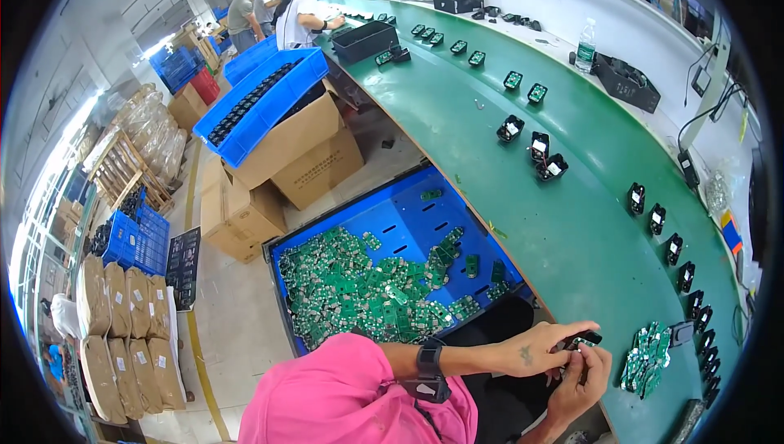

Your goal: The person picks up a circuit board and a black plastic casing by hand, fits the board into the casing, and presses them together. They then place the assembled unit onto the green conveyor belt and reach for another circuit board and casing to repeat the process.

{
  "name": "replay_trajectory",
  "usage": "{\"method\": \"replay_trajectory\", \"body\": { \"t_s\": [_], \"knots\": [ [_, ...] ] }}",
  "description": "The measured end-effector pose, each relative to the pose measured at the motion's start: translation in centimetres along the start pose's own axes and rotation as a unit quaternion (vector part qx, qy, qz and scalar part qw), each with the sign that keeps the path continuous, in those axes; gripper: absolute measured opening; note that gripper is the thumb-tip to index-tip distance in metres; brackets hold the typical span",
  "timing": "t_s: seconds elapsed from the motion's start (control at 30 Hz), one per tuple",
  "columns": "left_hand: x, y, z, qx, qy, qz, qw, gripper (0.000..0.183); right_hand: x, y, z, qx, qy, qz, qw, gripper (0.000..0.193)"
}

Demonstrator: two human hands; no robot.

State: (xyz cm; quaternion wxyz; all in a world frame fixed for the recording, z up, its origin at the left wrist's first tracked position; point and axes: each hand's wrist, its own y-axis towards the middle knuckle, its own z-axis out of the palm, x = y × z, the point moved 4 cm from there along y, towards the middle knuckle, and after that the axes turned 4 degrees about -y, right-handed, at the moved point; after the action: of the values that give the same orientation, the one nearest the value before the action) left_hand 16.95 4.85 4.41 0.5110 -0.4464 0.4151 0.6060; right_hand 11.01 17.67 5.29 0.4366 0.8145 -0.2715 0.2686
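Note:
At the near edge of the green bench, my left hand [531, 352] is closed around a small black plastic housing [586, 337], its thumb and index finger stretched along it. My right hand [583, 387] meets it from below, fingers bent in against the same housing. Something green, like a circuit board, shows at the housing; fingers hide most of it. Just right of my hands lies a pile of green circuit boards [645, 358] on the bench. A blue bin [412, 195] heaped with loose green circuit boards [351, 285] stands left of the bench, beside my left arm.
A row of black housings [673, 249] curves along the bench's right side. Farther off stand a black tray [626, 83], a water bottle [585, 48] and a black bin [365, 40]. Cardboard boxes [318, 162] carry a blue crate [261, 105]. A co-worker [299, 21] works at the far end.

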Motion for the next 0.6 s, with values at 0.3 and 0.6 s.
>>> {"method": "replay_trajectory", "body": {
  "t_s": [0.3, 0.6],
  "knots": [
    [0.2, 0.2, 1.3, 0.029, -0.025, -0.044, 0.998, 0.056, 0.2, -0.4, -2.2, 0.021, -0.021, -0.012, 0.999, 0.012],
    [-2.6, -1.4, 0.2, -0.106, 0.147, 0.085, 0.980, 0.054, 3.9, 0.7, -1.7, -0.072, -0.093, 0.036, 0.992, 0.006]
  ]
}}
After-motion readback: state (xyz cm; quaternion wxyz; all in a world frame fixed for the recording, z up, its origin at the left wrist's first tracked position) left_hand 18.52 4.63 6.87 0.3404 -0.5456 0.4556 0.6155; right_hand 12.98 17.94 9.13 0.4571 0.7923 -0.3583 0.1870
